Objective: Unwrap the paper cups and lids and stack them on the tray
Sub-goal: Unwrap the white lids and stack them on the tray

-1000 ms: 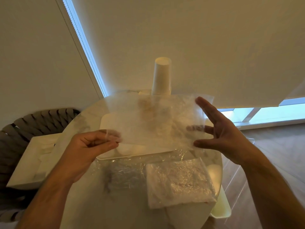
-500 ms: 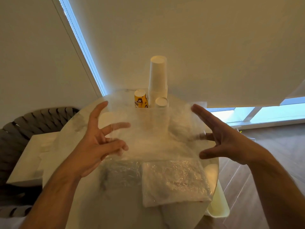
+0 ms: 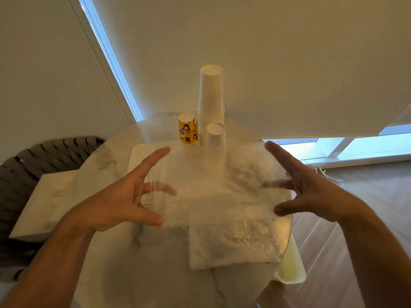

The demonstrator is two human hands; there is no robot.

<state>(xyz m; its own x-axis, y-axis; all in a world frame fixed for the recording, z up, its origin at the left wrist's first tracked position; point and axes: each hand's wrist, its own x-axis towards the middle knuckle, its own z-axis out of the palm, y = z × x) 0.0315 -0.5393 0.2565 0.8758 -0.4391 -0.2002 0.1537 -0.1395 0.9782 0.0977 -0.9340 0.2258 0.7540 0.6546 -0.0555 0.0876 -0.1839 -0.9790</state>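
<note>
Paper cups: tall white upturned stack at the far side of the round marble table, beside a short white cup and a yellow patterned cup.
Clear plastic wrap: spread between both hands over the white tray.
Left hand: grip released, fingers splayed; a second ago it pinched the wrap.
Right hand: released, splayed as before.
Crinkled plastic packet: near right, unmoved.
</note>
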